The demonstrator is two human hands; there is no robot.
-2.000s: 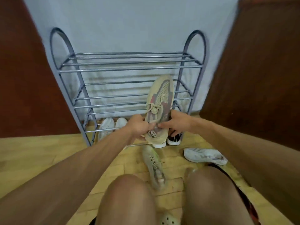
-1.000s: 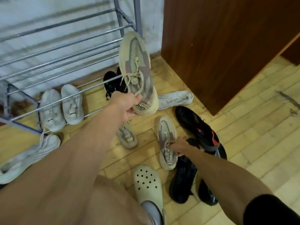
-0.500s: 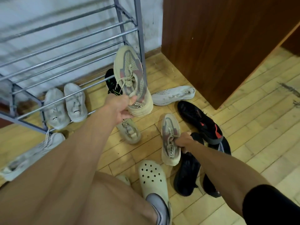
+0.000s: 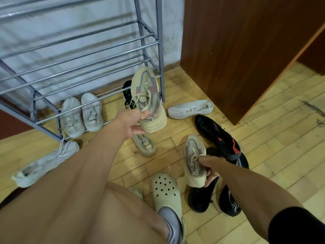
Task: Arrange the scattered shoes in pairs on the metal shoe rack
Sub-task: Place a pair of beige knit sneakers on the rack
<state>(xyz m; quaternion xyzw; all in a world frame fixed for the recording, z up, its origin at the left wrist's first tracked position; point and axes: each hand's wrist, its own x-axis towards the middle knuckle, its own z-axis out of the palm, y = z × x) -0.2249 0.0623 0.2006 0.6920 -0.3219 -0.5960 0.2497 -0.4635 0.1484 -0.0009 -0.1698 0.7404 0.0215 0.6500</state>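
My left hand (image 4: 131, 123) grips a beige sneaker (image 4: 147, 97) by its heel, toe pointing up, in front of the right leg of the metal shoe rack (image 4: 159, 50). My right hand (image 4: 208, 167) is closed on the matching beige sneaker (image 4: 194, 159) at its collar, lifting it just off the floor. A pair of white sneakers (image 4: 81, 114) sits on the rack's lowest bars. A black shoe with green laces (image 4: 127, 93) lies behind the raised sneaker, mostly hidden.
Scattered on the wooden floor are a white sneaker (image 4: 190, 109), another white sneaker (image 4: 44, 164), a grey-beige shoe (image 4: 145, 144), a black-and-red shoe (image 4: 218, 136) and black shoes (image 4: 202, 196). A brown wooden cabinet (image 4: 237, 50) stands right. My foot wears a cream clog (image 4: 167, 192).
My view turned right and down from the rack. My right hand let go of the first sneaker, reached to the floor, closed on the matching one and lifted it. My left hand lowered its sneaker slightly.
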